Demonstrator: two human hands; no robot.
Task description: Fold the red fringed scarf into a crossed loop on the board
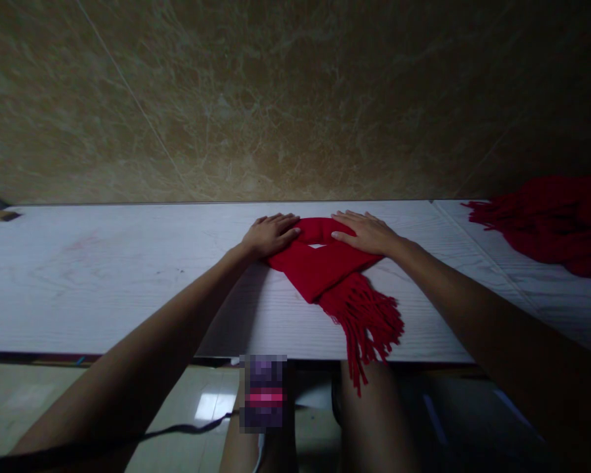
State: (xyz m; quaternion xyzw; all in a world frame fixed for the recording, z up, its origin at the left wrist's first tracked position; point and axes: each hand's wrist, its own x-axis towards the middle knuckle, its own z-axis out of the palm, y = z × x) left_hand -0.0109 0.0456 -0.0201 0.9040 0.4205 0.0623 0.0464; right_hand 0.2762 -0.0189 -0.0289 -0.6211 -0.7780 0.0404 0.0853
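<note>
A red scarf (320,269) lies looped and crossed over on the white wood-grain table, with a small gap in the middle of the loop. Its fringe (369,318) fans out toward me, and a few strands hang over the table's front edge. My left hand (273,234) rests flat on the loop's left side, fingers stretched out. On the right side of the loop, my right hand (364,231) lies flat too, its fingers extended and thumb pointing inward. Parts of the scarf are hidden under both palms.
More red fringed fabric (556,223) is heaped at the table's right end. A brown object (0,215) sits at the far left. Behind the white table (103,282) rises a marbled wall (295,98). A blurred-out item (263,394) with a black cord hangs below the front edge.
</note>
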